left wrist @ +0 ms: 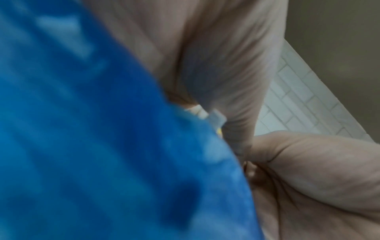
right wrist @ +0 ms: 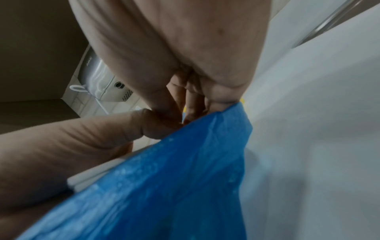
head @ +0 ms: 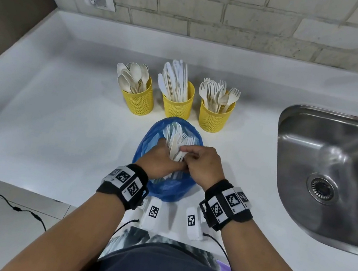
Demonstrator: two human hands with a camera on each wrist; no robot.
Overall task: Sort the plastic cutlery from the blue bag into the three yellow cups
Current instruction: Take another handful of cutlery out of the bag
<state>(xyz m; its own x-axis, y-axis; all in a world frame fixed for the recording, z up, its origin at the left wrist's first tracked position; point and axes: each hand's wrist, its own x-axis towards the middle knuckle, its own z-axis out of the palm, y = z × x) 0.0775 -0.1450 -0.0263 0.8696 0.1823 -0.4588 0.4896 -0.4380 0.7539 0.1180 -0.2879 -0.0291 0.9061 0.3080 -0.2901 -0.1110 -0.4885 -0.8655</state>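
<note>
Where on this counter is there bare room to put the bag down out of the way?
Bare counter stretches left of the spoon cup, and a narrower strip lies between the fork cup and the sink. It is crowded in the middle, where the blue bag and both hands sit just in front of the cups.

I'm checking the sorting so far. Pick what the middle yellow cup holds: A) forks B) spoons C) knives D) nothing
C: the middle cup holds a bunch of knives, with spoons in the cup to its left and forks in the cup to its right.
</note>
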